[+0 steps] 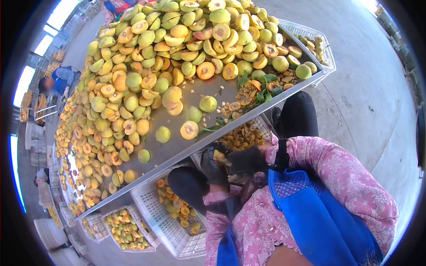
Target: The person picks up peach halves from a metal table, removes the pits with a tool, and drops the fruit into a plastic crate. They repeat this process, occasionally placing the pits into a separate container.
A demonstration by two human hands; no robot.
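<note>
Both of my hands are in dark gloves, close together above my lap at the table's near edge. My left hand is closed around a yellow-orange piece of peach. Reaching in from the right, my right hand is closed beside that piece; whether it grips the fruit or a small tool is hidden. Under my hands, a crate holds small brownish-yellow pits or scraps. In front, a large heap of whole and halved yellow-green peaches covers much of the metal table.
The raised metal rim runs diagonally before me. White crates with fruit halves stand below it, one beside my left knee, another farther left. A basket hangs at the right end. Leaves and pits lie nearby. A co-worker is at left.
</note>
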